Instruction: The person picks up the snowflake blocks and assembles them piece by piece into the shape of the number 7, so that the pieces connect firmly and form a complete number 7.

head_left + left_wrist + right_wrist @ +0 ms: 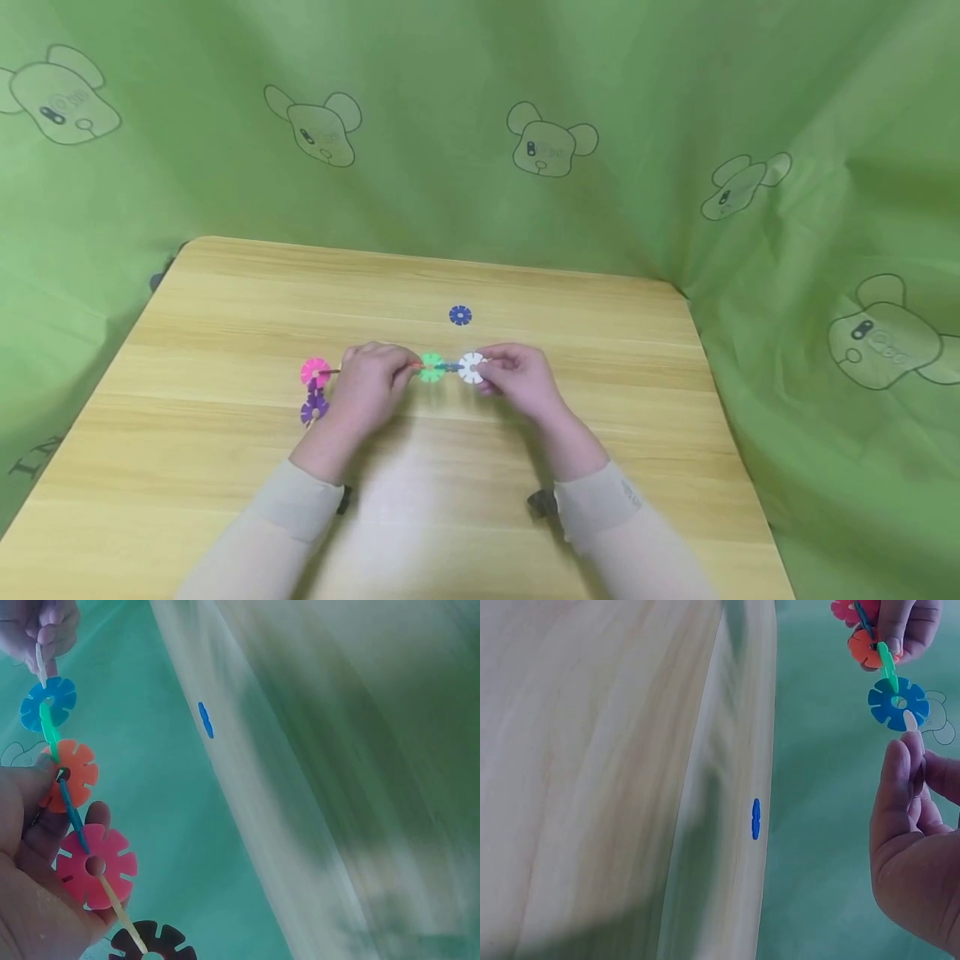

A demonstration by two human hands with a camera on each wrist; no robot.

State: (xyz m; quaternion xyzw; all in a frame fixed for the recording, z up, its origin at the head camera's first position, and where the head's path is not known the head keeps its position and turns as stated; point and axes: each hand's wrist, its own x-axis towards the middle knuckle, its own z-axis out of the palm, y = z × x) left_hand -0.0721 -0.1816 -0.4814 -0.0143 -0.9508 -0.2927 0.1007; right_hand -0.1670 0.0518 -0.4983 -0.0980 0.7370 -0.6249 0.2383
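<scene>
Slotted plastic snowflake discs are joined edge to edge in a chain held above the table. My left hand [372,379] pinches the orange disc [81,771], and its other fingers pass behind the pink disc [97,868]. At the chain's right end, my right hand [522,379] pinches the white disc [472,368] between thumb and fingers. Between the hands run the green disc [431,367] and the blue disc [889,705]. Left of my left hand hang another pink disc [313,372] and purple disc [315,410]. A dark disc [154,942] shows low in the left wrist view.
One loose dark-blue snowflake disc [461,315] lies on the wooden table [600,333], beyond the hands. Green cloth [450,192] printed with bear heads hangs behind the table and along its sides.
</scene>
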